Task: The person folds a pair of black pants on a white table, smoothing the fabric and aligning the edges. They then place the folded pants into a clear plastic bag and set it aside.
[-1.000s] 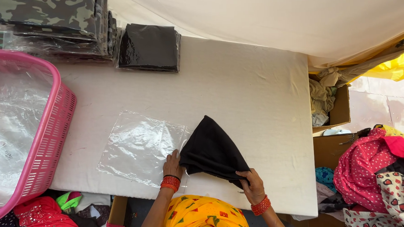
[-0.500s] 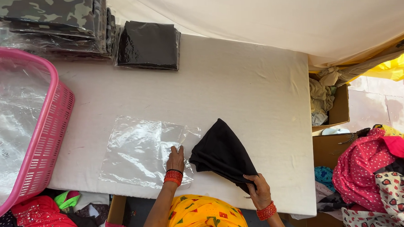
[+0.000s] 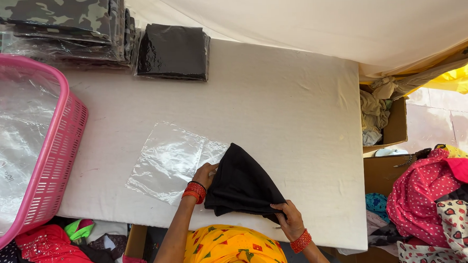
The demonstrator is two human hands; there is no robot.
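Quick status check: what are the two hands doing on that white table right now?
Left hand on the mouth of the clear plastic bag, touching the folded black cloth. Right hand grips the cloth's near corner. Nothing between cloth and bag.

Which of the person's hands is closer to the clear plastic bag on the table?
Left. The left hand rests at the clear plastic bag's near edge, touching the black cloth. The right hand grips the cloth's far corner, away from the bag.

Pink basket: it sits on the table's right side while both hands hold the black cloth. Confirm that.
Wrong side. The head view shows the pink basket on the table's left; left hand and right hand do hold the black cloth.
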